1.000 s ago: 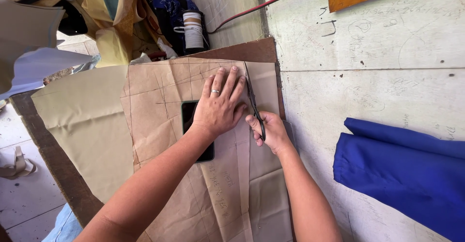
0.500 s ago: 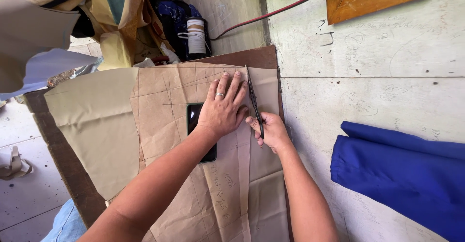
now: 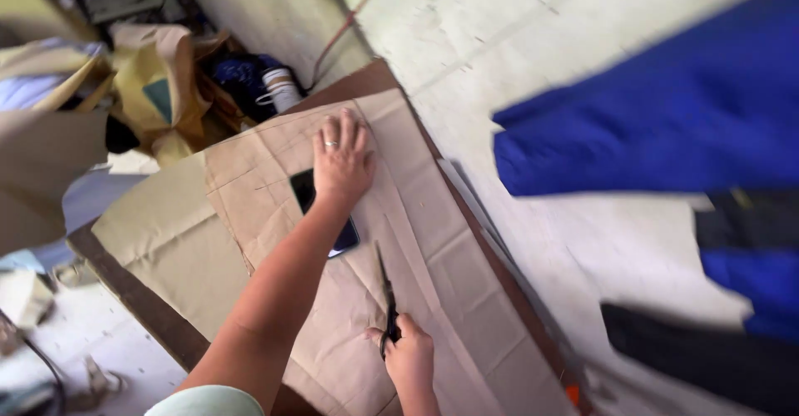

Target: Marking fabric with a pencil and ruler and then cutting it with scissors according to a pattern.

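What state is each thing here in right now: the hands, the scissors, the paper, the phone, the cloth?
Left hand: flat, fingers spread, pressing on the brown paper.
Right hand: closed around the scissors' handles.
Scissors: held, blades on the paper, pointing away from the person.
Brown paper: spread flat, creased with fold lines.
Phone: lying on the paper, screen dark, partly under the left wrist.
Blue cloth: lying bunched on the pale surface.
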